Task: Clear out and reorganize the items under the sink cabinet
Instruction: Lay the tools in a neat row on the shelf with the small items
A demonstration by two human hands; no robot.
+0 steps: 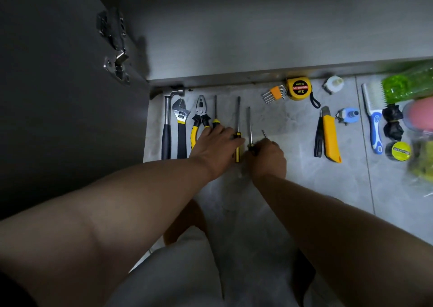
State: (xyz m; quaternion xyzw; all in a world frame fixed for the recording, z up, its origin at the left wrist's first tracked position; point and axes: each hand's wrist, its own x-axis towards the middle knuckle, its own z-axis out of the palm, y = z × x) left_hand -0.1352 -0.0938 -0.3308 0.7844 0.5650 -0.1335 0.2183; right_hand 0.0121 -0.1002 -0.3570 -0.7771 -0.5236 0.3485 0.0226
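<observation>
Tools laid in a row on the grey floor tile [293,177] before the cabinet, beside its open door [70,84] with a steel hinge [116,67]. From the left lay a hammer [166,128], a wrench [181,124], pliers [199,116] with yellow-black handles, then three drivers, shafts pointing to the cabinet. Left grip [215,147]: fingers apart and flat, laid over the handle of the left driver [215,109], thumb across the yellow-handled mid driver [238,128]. Right grip [267,156]: clamped on the handle of the right driver [249,126]; a short metal tip [264,133] stuck out beside the knuckles, its body hidden. Further right were hex keys [275,93] in an orange holder and a yellow tape measure [299,88] marked "2m" and "MEASURING TAPE 12.5mm". Nearer lay a black cutter [318,138] just beside a yellow knife [330,138]. At the far right were a blue-and-white brush [375,119] and a green bottle [407,86], blurred.
</observation>
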